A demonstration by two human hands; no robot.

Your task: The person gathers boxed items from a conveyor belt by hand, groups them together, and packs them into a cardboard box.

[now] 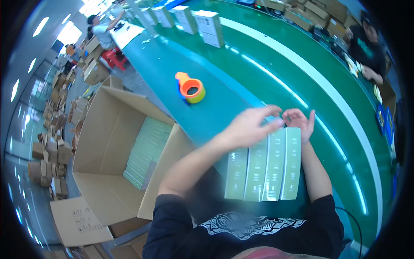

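Several slim light-green boxes (263,172) stand side by side in a row right in front of my chest. My left hand (250,126) is over the far end of the row, fingers stretched to the right and thumb apart from them. At the far right corner of the row is my right hand (300,123), its fingers loosely bent and spread from the thumb. Neither hand shows anything gripped in it; whether the fingertips touch the boxes I cannot tell. An orange, yellow and blue tape dispenser (192,90) lies on the teal bench (215,113) beyond my left hand.
To my left, an open carton (110,144) holds rows of similar green boxes (146,151). A green conveyor (267,82) curves past on the right, carrying upright white boxes (209,28) at the far end. Co-workers (366,47) work across it and at the far left.
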